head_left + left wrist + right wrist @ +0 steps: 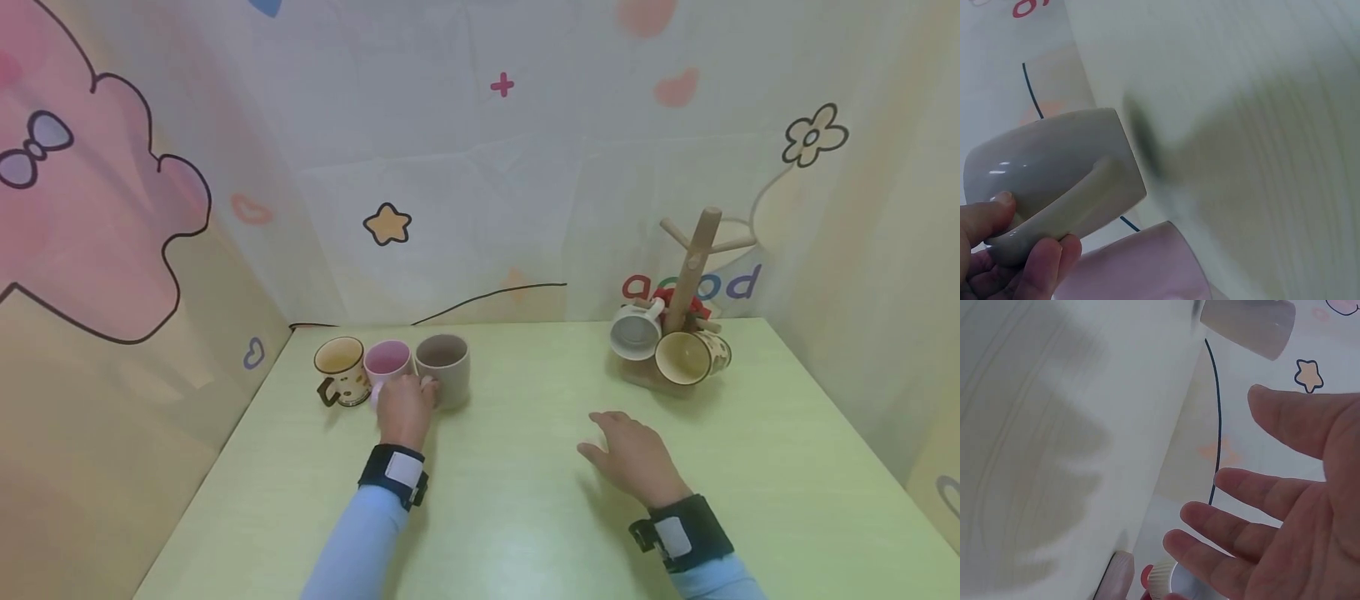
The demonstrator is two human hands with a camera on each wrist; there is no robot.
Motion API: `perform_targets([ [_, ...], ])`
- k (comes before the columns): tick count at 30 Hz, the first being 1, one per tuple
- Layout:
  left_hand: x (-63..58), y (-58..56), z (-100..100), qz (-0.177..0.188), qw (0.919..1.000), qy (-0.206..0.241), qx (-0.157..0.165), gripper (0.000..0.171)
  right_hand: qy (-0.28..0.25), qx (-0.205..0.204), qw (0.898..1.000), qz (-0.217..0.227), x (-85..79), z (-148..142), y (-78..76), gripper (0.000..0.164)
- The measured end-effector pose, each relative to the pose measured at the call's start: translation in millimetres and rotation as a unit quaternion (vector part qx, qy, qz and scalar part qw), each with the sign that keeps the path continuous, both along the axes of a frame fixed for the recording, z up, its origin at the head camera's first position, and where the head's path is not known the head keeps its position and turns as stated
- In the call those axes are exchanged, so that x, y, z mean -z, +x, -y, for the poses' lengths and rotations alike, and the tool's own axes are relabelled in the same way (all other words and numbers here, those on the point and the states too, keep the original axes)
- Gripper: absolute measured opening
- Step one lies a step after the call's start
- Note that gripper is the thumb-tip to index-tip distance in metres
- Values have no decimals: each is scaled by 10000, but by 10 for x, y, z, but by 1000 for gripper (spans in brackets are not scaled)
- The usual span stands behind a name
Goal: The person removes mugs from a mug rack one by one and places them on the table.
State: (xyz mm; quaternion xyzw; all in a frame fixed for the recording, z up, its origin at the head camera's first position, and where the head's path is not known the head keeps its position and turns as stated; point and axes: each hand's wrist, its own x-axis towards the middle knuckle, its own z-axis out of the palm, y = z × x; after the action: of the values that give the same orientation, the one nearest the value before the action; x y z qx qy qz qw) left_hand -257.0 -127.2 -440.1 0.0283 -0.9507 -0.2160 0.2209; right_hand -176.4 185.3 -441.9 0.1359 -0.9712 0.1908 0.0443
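Note:
In the head view my left hand (405, 412) grips the handle of a grey mug (454, 367), the rightmost of three mugs in a row. Thumb and fingers pinch that handle (1054, 219) in the left wrist view. The mug is upright, and a dark shadow lies by its base. Close beside it stands a pink mug (387, 358), partly hidden by the hand. At the left end is a cream patterned mug (348, 383) with a dark handle. My right hand (636, 457) hovers over the table with fingers spread, holding nothing.
A wooden mug tree (693, 262) stands at the back right. From it hang a white mug (634, 335) and a cream patterned mug (693, 357), with something red behind them. A printed curtain (465, 208) backs the light green table (517, 517).

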Motion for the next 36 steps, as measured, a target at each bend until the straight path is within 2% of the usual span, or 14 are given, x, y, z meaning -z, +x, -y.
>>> perform_targets([
  [8,114,-90,-34,-431,9963,-693,-276,38,-49,4,10000,1,45,4,2,48],
  [13,138,-101,-34,-409,9971,-577,-279,36,-108,0,9999,-33,64,-3,0,48],
  [24,233,-81,-19,-107,9990,-405,-164,34,-357,-61,9993,71,58,15,34,47],
  [36,182,-54,-23,148,9992,-346,-100,32,-392,-97,9992,13,60,32,24,46],
])
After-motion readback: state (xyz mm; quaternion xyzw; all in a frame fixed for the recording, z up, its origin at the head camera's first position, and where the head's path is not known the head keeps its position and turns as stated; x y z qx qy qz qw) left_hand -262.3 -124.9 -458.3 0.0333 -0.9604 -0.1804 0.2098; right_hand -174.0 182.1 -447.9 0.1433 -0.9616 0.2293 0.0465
